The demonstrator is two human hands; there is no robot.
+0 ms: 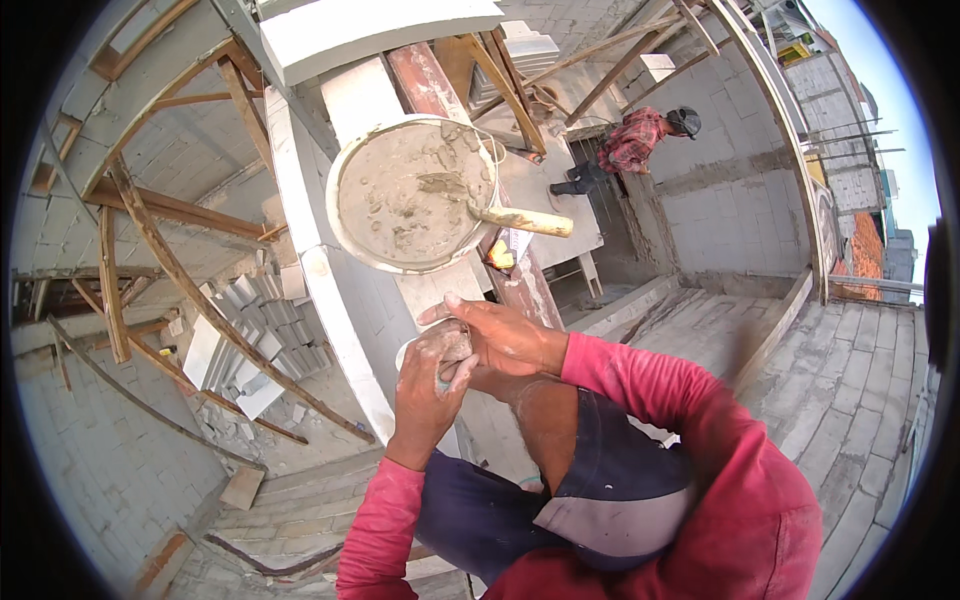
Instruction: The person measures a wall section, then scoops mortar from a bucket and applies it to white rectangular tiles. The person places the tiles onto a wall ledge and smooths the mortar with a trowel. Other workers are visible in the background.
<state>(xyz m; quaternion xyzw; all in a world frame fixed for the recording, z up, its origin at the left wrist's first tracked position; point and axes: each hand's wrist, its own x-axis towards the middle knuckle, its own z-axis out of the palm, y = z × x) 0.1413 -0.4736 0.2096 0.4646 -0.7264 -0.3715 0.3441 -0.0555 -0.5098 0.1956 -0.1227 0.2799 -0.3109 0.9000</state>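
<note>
My left hand is closed, its curled fingers dusted grey and a bluish band showing on one of them. My right hand presses against it from the right, partly wrapped round those fingers. Whatever lies between the two hands is hidden. Just beyond them stands a round white bucket filled with wet grey mortar. A trowel rests in the mortar, its wooden handle sticking out over the right rim. Neither hand touches the trowel or the bucket.
The bucket stands on a narrow raised plank beside a pale block wall. Wooden poles and stacked white blocks are lower left. Another person in a checked shirt is at the upper right. A small yellow-and-dark packet lies by the bucket.
</note>
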